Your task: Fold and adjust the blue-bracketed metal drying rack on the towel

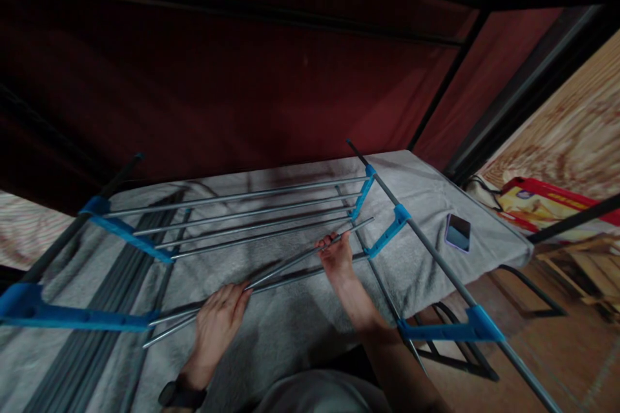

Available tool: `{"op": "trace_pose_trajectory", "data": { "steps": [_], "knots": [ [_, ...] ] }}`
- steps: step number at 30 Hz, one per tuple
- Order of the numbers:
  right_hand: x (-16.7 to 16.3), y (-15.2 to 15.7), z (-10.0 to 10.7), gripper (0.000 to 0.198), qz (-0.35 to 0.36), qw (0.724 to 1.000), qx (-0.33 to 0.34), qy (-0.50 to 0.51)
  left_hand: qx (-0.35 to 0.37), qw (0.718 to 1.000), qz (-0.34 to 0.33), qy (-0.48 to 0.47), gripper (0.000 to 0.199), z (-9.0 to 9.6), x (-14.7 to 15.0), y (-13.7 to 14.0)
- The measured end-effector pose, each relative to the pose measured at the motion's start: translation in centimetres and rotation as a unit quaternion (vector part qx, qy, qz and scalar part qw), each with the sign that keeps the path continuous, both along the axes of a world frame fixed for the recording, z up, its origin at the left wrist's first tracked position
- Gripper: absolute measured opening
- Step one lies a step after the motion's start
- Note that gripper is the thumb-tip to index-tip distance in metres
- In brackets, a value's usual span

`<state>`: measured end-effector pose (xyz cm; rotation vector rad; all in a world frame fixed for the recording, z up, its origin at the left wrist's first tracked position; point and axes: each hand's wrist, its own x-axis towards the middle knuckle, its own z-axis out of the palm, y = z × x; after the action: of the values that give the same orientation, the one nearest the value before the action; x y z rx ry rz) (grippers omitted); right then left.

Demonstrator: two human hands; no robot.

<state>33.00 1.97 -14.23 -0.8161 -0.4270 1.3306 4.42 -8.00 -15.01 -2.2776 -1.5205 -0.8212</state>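
Head view: rack (261,237) spans grey blanket (285,322) before red panel (242,97).

Dim light reaches the grey fleece table cover (411,184), faint glints tracing the slim silver-grey metal rods (242,196) above it. Behind the cover, the flat dark-red panel (271,90) sinks into gloom; right of the cover, a brown-and-cream streaked surface (571,97) is brighter. Wide-angle distortion stretches the edges.
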Motion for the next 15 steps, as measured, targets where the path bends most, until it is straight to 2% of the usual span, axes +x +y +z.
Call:
{"op": "trace_pose_trajectory", "data": {
  "steps": [4, 11, 15],
  "knots": [
    [0.05, 0.41, 0.03, 0.056, -0.005, 1.0, -0.005, -0.025, -0.001, 1.0, 0.012, 0.008, 0.039, -0.26, 0.13, -0.14],
    [0.02, 0.76, -0.11, 0.056, -0.012, 1.0, -0.004, 0.004, -0.011, 1.0, 0.016, 0.009, 0.038, -0.15, 0.4, -0.22],
    [-0.06, 0.76, 0.0, 0.057, -0.024, 1.0, -0.011, -0.007, 0.015, 1.0, 0.008, 0.018, 0.038, 0.36, 0.77, -0.25]
  ]
}}
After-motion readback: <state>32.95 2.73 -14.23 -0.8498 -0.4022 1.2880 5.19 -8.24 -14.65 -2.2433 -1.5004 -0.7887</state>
